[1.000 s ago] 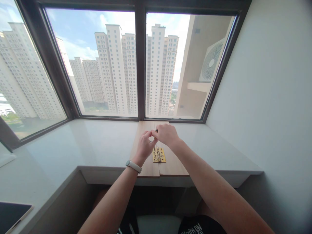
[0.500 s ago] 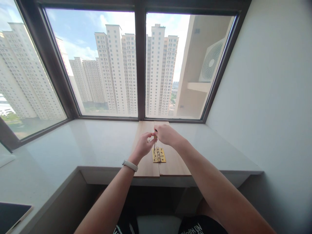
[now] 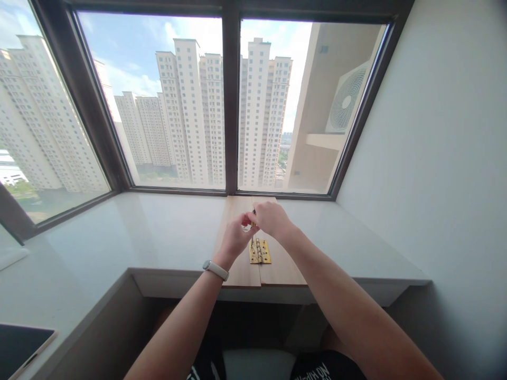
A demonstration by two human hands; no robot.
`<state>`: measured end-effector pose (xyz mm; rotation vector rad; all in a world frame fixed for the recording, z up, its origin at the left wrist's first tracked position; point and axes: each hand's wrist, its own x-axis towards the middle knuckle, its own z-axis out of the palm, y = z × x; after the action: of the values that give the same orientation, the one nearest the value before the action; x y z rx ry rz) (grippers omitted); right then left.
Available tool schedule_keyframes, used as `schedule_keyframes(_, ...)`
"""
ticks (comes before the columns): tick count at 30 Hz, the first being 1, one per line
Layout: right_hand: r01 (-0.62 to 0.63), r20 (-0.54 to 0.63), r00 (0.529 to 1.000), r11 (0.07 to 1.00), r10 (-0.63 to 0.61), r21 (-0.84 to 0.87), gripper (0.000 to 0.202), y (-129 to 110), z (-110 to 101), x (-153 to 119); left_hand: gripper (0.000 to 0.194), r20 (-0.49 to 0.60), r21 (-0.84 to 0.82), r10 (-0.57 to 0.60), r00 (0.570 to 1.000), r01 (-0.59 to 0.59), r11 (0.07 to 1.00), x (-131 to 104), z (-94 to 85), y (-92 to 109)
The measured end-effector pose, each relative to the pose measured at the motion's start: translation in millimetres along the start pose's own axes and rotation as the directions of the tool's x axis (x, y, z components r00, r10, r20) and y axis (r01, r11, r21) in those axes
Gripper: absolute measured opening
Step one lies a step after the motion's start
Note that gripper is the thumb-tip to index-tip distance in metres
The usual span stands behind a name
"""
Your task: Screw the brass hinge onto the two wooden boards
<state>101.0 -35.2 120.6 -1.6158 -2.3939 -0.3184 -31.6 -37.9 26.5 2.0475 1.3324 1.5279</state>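
Observation:
A brass-coloured butt hinge (image 3: 263, 252) lies unfolded across the seam between two pale wooden boards, the left board (image 3: 240, 275) and the right board (image 3: 279, 275). Above its left leaf stands a screwdriver (image 3: 253, 224), close to upright, its thin shaft reaching down to the leaf. My right hand (image 3: 271, 215) is closed round the top of the handle, hiding most of it. Lower down, my left hand (image 3: 236, 232) pinches the screwdriver with thumb and fingers. Whether a screw sits under the tip is too small to tell.
The boards rest on a white windowsill counter (image 3: 170, 232) that drops off at its front edge. Behind them stands a dark window frame (image 3: 231, 105), with a white wall (image 3: 435, 132) to the right. A dark-screened device (image 3: 24, 348) lies at the lower left.
The view has shifted slightly. My left fingers have changed position a little around the screwdriver. My right hand stays at the handle, and the hinge keeps its place on the boards.

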Motion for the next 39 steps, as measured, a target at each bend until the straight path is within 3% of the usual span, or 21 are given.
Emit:
schedule_keyframes(6, -0.074, -0.011, 0.997, 0.997, 0.074, -0.009, 0.042, -2.0, 2.8, -3.5, 0.011, -0.004, -0.015, 0.023, 1.000, -0.023, 1.000, 0.6, 3.1, -2.5)
schedule_keyframes(14, 0.105, 0.032, 0.993, 0.989, -0.109, 0.107, 0.025, 13.0, -3.0, -9.4, 0.014, 0.067, -0.018, 0.029, 0.997, -0.027, 0.999, 1.9, -0.2, -8.9)
schedule_keyframes(20, 0.111, 0.036, 0.993, 0.991, -0.114, 0.080, 0.038, 15.3, -5.5, -6.6, 0.022, 0.178, -0.096, 0.008, 0.984, 0.009, 0.995, 6.1, -5.5, -12.4)
schedule_keyframes(24, 0.109, 0.034, 0.993, 0.994, -0.110, 0.032, 0.044, 16.2, -5.2, -6.1, 0.029, 0.233, -0.122, -0.059, 0.971, 0.090, 0.988, 11.1, -16.8, -30.2)
schedule_keyframes(27, 0.110, 0.012, 0.994, 0.994, -0.110, 0.019, 0.047, 16.2, -3.6, -5.4, 0.025, 0.181, -0.027, -0.159, 0.971, 0.167, 0.986, 12.8, -22.7, -51.8)
schedule_keyframes(30, 0.097, -0.011, 0.995, 0.995, -0.097, 0.018, 0.045, 14.9, -0.9, -4.8, 0.019, 0.202, 0.132, -0.217, 0.955, 0.193, 0.972, 9.5, -21.2, -71.7)
schedule_keyframes(34, 0.043, -0.049, 0.998, 0.998, -0.041, 0.042, 0.037, 10.7, 7.6, -6.7, 0.013, 0.233, 0.277, -0.192, 0.953, 0.125, 0.953, -0.5, -9.9, -87.7)
schedule_keyframes(39, 0.013, -0.029, 1.000, 0.981, -0.007, 0.195, 0.031, 6.8, 20.4, -13.9, 0.006, 0.226, 0.347, -0.187, 0.956, 0.100, 0.933, -5.4, 2.9, -92.2)
